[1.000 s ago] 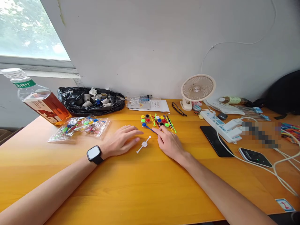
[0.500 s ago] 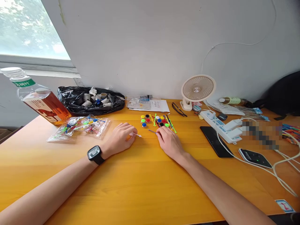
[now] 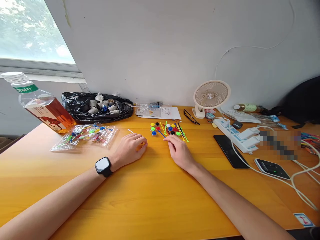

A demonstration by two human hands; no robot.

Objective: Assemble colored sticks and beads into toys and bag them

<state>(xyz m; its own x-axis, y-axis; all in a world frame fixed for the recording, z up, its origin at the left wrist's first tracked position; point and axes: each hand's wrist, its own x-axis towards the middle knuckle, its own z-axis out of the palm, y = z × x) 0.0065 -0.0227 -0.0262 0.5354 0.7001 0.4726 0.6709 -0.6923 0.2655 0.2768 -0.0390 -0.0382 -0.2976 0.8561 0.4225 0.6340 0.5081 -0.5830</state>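
My left hand (image 3: 129, 147), with a black watch (image 3: 103, 166) on the wrist, rests on the table with curled fingers. Past its knuckles pokes the end of a thin white plastic stick (image 3: 130, 131); the rest is hidden by the hand. My right hand (image 3: 180, 150) pinches a blue plastic stick (image 3: 162, 134) that points up and left. Just beyond lie round plastic discs in several colours, among them a blue disc (image 3: 154, 133) and a green disc (image 3: 178, 133). Coloured sticks are bunched beside them, including a green stick (image 3: 186, 135).
A clear bag of coloured pieces (image 3: 85, 136) and a tilted bottle (image 3: 47, 110) are at left. Behind are a black plastic bag (image 3: 75, 111), papers (image 3: 171, 112) and a small fan (image 3: 211, 95). At right lie a dark phone (image 3: 230, 150), a power strip (image 3: 233, 135) and loose cables.
The white stick at my left hand has turned; its end now shows behind the knuckles instead of at the fingertips. The blue stick in my right hand has swung more upright and shows more length.
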